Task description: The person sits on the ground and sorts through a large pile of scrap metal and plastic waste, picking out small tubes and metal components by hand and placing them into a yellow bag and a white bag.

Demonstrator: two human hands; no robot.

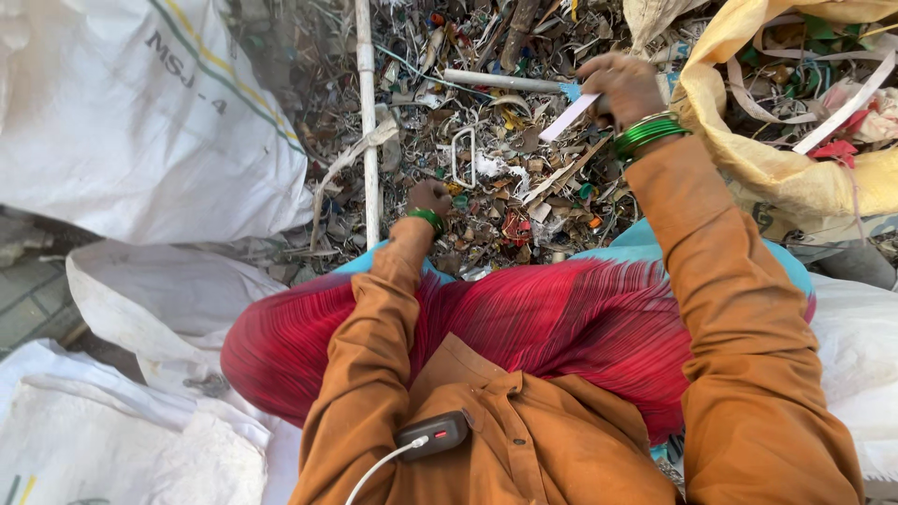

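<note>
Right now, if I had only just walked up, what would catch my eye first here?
Probably the heap of scrap, a tangle of broken plastic bits and strips spread across the ground at the top middle. Next, the right hand with green bangles, raised over the heap with a flat pale strip in its grip, beside a yellow sack of sorted pieces. The left hand digs low in the heap.
</note>
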